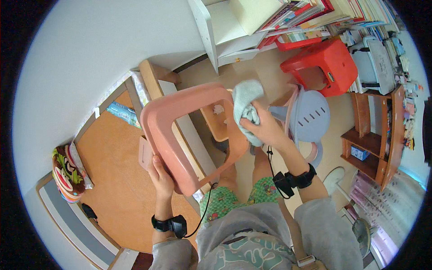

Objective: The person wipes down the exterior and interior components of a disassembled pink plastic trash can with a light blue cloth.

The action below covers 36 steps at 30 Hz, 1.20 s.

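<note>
My left hand (161, 177) grips the near left edge of a pink plastic frame (162, 131), which is held up tilted in front of me. The frame has rounded corners and a large opening through its middle; its exact kind is unclear. A slotted pink tab (144, 153) sticks out beside my left fingers. In my right hand (265, 126) is a bunched pale green cloth (248, 98), at the frame's right edge. Whether the cloth touches the plastic there is hard to tell. Through the opening shows a tan plastic bin (216, 126) on the floor, with crumpled white paper in it.
A bed with an orange mat (118, 175) lies left, bearing a blue packet (123, 114) and patterned pillow (69, 172). Rightward stand a blue-and-pink plastic seat (308, 116), red plastic stool (330, 64), brown wooden shelf (374, 141) and fan (361, 233). A white bookcase (211, 37) stands ahead.
</note>
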Available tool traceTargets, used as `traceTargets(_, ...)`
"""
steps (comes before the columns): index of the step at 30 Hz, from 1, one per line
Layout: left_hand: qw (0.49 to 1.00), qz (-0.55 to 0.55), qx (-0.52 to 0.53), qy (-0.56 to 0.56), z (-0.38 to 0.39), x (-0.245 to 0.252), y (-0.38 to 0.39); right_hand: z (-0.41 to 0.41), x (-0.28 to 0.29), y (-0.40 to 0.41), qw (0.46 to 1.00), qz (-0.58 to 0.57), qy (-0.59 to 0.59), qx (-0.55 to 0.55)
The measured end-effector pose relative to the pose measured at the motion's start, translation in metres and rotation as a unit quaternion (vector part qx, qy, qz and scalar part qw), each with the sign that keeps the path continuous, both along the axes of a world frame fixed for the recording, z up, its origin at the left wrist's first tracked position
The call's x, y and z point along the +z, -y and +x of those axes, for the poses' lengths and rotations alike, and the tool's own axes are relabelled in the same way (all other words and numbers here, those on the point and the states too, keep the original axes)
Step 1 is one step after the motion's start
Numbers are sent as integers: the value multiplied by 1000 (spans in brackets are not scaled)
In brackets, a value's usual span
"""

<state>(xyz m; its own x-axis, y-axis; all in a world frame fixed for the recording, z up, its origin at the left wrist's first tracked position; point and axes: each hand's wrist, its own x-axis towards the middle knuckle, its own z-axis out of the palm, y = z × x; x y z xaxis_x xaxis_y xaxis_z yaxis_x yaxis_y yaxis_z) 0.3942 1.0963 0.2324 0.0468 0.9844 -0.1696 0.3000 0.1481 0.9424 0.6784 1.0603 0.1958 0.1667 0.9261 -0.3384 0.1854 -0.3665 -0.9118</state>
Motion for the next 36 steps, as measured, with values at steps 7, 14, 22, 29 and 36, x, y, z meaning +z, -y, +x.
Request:
traceTargets(7,972,-38,-185,-141,4,9,8,22,-26,-9,993,-71,-44,89)
traceTargets(14,999,-39,-24,-24,12,-3,0,-4,-52,16,894,-119,-394,-179)
traceTargets(22,997,-70,38,4,11,-28,-1,-26,-43,33,931,-13,-254,-263)
traceTargets(29,974,-153,109,128,19,-43,-10,-29,-65,57,935,-28,-262,-236)
traceTargets(36,925,-246,169,237,-20,-76,-20,-37,-69,76,979,-13,-139,-150)
